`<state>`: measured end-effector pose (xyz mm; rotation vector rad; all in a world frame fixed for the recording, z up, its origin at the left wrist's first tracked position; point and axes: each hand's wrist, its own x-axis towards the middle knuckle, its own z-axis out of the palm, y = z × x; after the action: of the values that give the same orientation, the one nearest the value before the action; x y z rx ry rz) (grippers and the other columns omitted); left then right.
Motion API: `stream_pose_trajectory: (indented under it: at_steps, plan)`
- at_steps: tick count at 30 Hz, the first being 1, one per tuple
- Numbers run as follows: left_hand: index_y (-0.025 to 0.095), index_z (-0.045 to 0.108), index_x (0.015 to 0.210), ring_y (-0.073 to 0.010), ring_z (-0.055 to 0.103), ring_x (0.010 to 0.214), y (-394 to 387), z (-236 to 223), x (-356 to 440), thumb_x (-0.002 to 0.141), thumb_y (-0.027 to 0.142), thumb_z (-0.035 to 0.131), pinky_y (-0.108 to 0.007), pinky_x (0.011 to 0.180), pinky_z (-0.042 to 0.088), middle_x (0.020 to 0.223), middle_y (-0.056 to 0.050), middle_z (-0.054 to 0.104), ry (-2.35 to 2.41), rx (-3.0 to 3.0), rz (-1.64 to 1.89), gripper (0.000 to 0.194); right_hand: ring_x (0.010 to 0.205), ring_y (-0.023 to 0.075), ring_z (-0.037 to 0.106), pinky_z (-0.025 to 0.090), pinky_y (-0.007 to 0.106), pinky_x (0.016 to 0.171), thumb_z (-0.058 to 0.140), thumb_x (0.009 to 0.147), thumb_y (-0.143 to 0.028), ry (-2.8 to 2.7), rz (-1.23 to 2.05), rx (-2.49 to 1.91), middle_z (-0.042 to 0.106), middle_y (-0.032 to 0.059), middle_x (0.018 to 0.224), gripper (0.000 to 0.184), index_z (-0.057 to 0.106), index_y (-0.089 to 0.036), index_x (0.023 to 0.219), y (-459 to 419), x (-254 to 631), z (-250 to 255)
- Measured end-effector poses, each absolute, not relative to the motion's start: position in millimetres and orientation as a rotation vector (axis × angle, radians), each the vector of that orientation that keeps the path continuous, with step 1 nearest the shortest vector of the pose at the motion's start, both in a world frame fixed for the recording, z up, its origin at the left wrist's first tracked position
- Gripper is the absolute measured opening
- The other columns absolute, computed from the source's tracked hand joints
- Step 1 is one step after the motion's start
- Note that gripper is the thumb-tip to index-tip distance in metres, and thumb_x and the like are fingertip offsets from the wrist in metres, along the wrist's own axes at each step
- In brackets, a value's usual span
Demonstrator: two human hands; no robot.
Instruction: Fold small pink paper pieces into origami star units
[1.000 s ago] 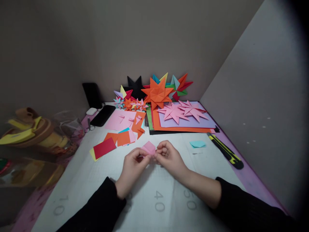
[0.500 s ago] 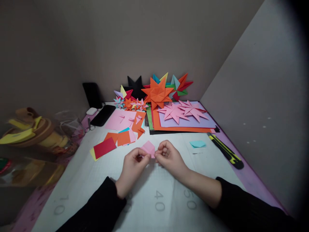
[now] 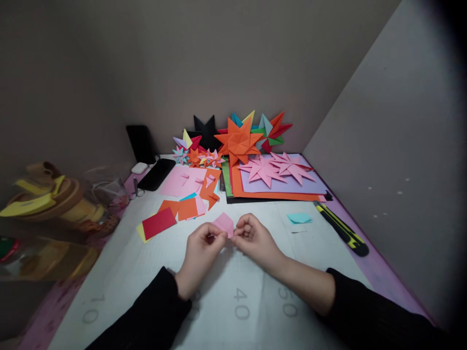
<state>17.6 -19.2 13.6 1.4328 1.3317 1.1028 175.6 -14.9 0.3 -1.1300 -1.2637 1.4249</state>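
A small folded piece of pink paper (image 3: 224,223) is pinched between both hands just above the white cutting mat (image 3: 233,296). My left hand (image 3: 199,255) grips its left edge with thumb and fingers. My right hand (image 3: 255,239) pinches its right corner, fingers curled. Both arms wear black sleeves.
Red, yellow and orange paper squares (image 3: 171,214) lie to the left. A light blue folded piece (image 3: 299,218) and a yellow-black utility knife (image 3: 341,227) lie on the right. Paper stars (image 3: 239,138) and coloured sheets (image 3: 277,182) fill the back. A phone (image 3: 156,174) and clutter sit left.
The hands and the pink paper have barely shifted; the right fingers have adjusted slightly on the paper's corner.
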Motion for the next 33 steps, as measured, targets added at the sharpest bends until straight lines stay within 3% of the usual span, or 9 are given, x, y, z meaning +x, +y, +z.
stream_pose_trajectory:
  at_steps: [12, 16, 20, 26, 33]
  plan:
    - [0.016, 0.057, 0.075, -0.0108, 0.052, 0.061, -17.1, 16.1, 21.0, 0.072, 0.026, 0.065, -0.022, 0.057, 0.040, 0.068, 0.002, 0.058, 1.325, 1.295, 1.073, 0.013, 0.060, 0.0105, 0.050, 0.038, 0.022, 0.055, 0.063, 0.073, -0.022, -1.259, 1.376, -1.142, 0.051, -0.0054, 0.067, 0.026, 0.039, -0.023, 0.081, -12.8, 175.4, 3.9]
    - [0.020, 0.047, 0.092, -0.0072, 0.051, 0.057, -17.3, 16.4, 25.0, 0.066, 0.020, 0.069, -0.019, 0.053, 0.040, 0.076, 0.005, 0.054, 1.285, 1.164, 1.176, 0.034, 0.059, 0.0100, 0.049, 0.037, 0.022, 0.055, 0.063, 0.072, -0.021, -1.241, 1.404, -1.127, 0.051, -0.0055, 0.067, 0.026, 0.038, -0.022, 0.080, -13.6, 174.9, 5.8]
    - [0.023, 0.037, 0.113, -0.0108, 0.060, 0.070, -17.6, 15.9, 27.7, 0.068, 0.019, 0.068, -0.022, 0.062, 0.047, 0.089, 0.001, 0.057, 1.160, 1.067, 1.187, 0.055, 0.059, 0.0099, 0.049, 0.037, 0.022, 0.055, 0.063, 0.071, -0.017, -1.226, 1.430, -1.116, 0.051, -0.0057, 0.068, 0.026, 0.039, -0.022, 0.080, -14.6, 174.3, 4.4]
    - [0.023, 0.035, 0.122, -0.0115, 0.062, 0.075, -19.3, 18.6, 28.6, 0.067, 0.016, 0.068, -0.022, 0.064, 0.049, 0.098, -0.002, 0.055, 1.247, 1.105, 1.179, 0.065, 0.058, 0.0088, 0.048, 0.036, 0.020, 0.053, 0.061, 0.071, -0.016, -1.232, 1.458, -1.097, 0.052, -0.0062, 0.069, 0.024, 0.039, -0.022, 0.080, -15.0, 173.3, -0.6]
    - [0.024, 0.028, 0.133, -0.0109, 0.059, 0.068, -18.9, 19.0, 24.8, 0.067, 0.016, 0.068, -0.021, 0.060, 0.047, 0.083, 0.002, 0.054, 1.249, 1.162, 1.149, 0.078, 0.055, 0.0079, 0.047, 0.036, 0.019, 0.050, 0.061, 0.072, -0.017, -1.237, 1.491, -1.066, 0.050, -0.0067, 0.069, 0.025, 0.039, -0.023, 0.081, -15.6, 173.0, 1.1]
